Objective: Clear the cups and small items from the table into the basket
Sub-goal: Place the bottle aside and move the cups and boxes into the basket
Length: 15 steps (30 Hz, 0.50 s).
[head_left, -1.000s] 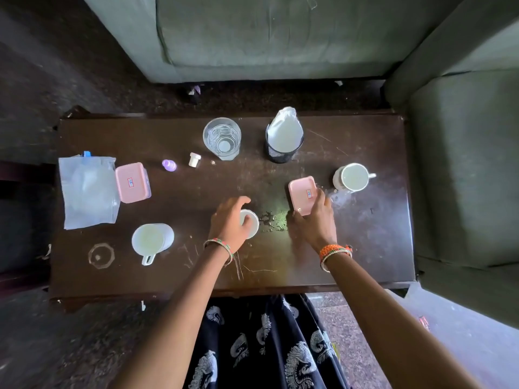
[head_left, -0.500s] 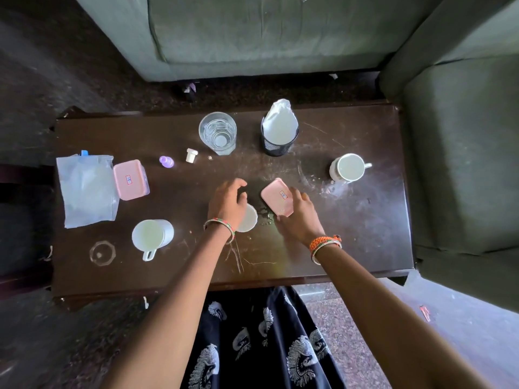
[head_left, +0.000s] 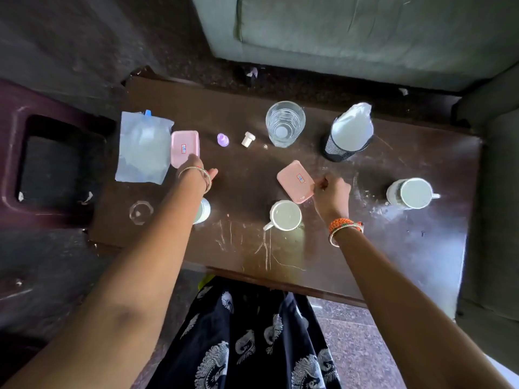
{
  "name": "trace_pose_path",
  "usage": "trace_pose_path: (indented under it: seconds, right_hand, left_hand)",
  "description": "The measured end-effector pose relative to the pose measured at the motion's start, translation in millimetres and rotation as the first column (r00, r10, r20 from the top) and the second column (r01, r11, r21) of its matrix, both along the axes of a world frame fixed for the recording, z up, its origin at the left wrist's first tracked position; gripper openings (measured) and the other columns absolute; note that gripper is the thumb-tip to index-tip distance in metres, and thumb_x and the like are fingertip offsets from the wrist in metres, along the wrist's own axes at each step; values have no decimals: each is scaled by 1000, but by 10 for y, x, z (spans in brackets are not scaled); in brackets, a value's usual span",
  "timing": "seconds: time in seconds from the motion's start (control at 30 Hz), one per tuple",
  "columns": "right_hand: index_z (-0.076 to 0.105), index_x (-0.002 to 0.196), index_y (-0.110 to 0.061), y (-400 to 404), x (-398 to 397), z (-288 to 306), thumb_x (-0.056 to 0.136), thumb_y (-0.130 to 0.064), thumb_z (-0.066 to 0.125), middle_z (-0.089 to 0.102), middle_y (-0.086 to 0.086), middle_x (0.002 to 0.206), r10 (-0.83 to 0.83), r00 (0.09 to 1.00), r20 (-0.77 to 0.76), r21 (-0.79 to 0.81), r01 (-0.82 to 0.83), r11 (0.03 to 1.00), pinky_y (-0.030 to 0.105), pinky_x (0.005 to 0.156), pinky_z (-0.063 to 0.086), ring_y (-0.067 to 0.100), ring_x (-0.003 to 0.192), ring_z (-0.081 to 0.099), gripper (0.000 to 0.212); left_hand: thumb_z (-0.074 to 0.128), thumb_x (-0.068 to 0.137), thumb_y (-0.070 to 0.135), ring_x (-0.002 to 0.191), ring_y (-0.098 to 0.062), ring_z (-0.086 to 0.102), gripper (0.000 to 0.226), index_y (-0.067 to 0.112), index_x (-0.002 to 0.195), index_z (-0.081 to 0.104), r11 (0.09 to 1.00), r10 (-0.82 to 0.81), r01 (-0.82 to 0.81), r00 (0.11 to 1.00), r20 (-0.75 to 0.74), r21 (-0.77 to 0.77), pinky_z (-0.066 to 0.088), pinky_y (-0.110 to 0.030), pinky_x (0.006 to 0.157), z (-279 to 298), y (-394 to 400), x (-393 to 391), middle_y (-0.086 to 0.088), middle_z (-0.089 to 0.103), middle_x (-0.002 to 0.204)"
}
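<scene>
My right hand [head_left: 331, 193] pinches the right edge of a pink box [head_left: 295, 181] near the table's middle. My left hand [head_left: 200, 171] reaches to a second pink box [head_left: 184, 147] at the left; its fingers touch the near edge and the thumb is spread apart. A white mug [head_left: 285, 215] stands just in front of the held box. Another white mug [head_left: 412, 193] stands at the right. A third mug [head_left: 204, 210] is half hidden under my left forearm. A purple cap [head_left: 222, 139] and a white cap [head_left: 248, 139] lie at the back.
A drinking glass [head_left: 285, 123] and a black mesh cup [head_left: 337, 148] stuffed with white paper stand at the back of the dark table [head_left: 421, 248]. A plastic bag [head_left: 143, 148] and a clear lid [head_left: 141, 212] lie at the left. A maroon basket-like container [head_left: 11, 164] sits beside the table's left end.
My left hand let go of the middle white mug and moved left to the second pink box. My right hand shifted its pink box left. The view turned left.
</scene>
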State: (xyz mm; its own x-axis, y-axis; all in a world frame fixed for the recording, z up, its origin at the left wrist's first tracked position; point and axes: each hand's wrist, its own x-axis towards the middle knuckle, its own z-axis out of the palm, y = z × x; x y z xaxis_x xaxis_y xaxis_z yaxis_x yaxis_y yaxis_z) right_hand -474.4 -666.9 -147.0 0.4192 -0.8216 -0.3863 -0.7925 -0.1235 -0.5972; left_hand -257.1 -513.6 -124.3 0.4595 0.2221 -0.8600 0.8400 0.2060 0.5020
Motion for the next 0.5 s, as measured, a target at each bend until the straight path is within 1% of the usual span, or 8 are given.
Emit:
trace_pose_path:
  seconds: [0.07,0.13,0.2,0.27,0.33,0.4,0.43,0.5]
  right_hand:
    - [54,68,-8,27,79,30,78,5,48,67,15,77,7,1000,24,-2,-7,1000,21,56,28,22,67,49,18]
    - [54,75,-6,55,148,55,80,4,48,65,15,80,46,998,33,4,-47,999,24,59,31,26,71,50,13]
    - [55,94,-2,116,196,82,83,0,51,62,19,93,67,997,28,12,-68,998,36,70,44,34,84,54,12]
    - [49,109,-3,237,186,125,86,-12,54,57,19,110,33,998,-52,0,-33,999,43,76,46,38,97,55,25]
    - [45,106,-8,436,119,173,87,-26,55,55,15,113,-20,987,-160,-21,16,1000,43,74,45,38,99,57,28]
    - [45,103,-10,674,19,201,87,-34,54,55,13,112,-31,979,-200,1,32,999,43,75,46,37,97,58,30]
    - [44,102,-11,784,-31,205,87,-34,54,55,12,112,-30,979,-203,25,36,999,41,75,45,36,95,58,29]
    - [44,103,-12,950,-96,209,87,-29,54,58,15,113,-49,978,-202,80,66,995,39,74,43,37,94,59,26]
  left_hand:
    - [45,92,18,129,-33,46,45,10,136,37,988,128,-130,991,-31,-79,44,-41,104,-4,9,58,-11,43,144]
    - [42,93,15,131,-34,43,45,9,137,35,981,163,-166,986,-39,-100,42,-41,106,-15,26,76,-12,42,145]
    - [42,94,15,123,-33,51,45,7,138,35,999,52,-52,999,-3,4,47,-42,101,-17,48,59,-15,46,139]
    - [43,94,15,107,-29,58,42,4,134,39,985,-142,139,989,28,99,53,-38,91,15,69,-20,-17,52,123]
    - [47,90,7,89,-25,52,23,-2,111,53,938,-331,322,943,48,128,55,-31,74,114,105,-168,-16,51,99]
    - [49,83,0,81,-25,52,11,2,83,60,757,-620,546,774,130,358,50,-29,66,213,255,-345,-14,56,84]
    - [50,80,-1,83,-26,57,14,2,83,64,603,-762,591,626,167,537,47,-29,71,248,378,-435,-13,63,86]
    - [54,78,0,95,-30,60,21,3,95,67,362,-904,501,394,165,786,44,-33,85,325,679,-570,-15,67,101]
